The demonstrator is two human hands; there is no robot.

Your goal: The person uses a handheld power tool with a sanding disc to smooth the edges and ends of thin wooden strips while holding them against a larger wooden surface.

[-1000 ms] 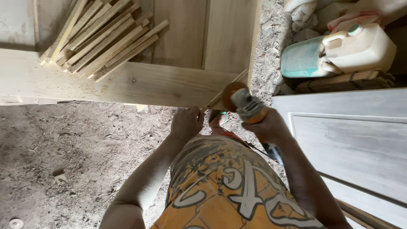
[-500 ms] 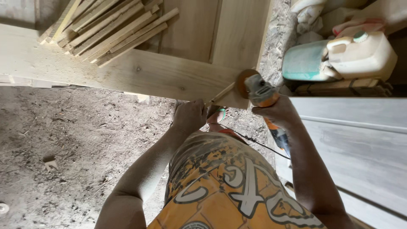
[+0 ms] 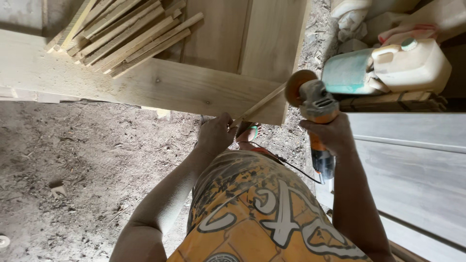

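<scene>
Two hands are at work over a wide plank (image 3: 160, 87). Above and left of the left hand (image 3: 213, 133), a stack of slats (image 3: 126, 34) lies across the plank. The left hand is closed, fingers clamped on the near end of a thin strip (image 3: 259, 104). The strip runs up and to the right from this grip, crossing the plank's end, to the disc (image 3: 297, 87) of the grinder (image 3: 318, 114); whether strip and disc touch cannot be told. The right hand (image 3: 330, 133) is wrapped tight around the grinder body, disc end pointing away from the person. A cable (image 3: 291, 167) trails from the grinder below both hands. Above and right of the right hand stands a white jug (image 3: 412, 63), beside a teal can (image 3: 347, 73).
</scene>
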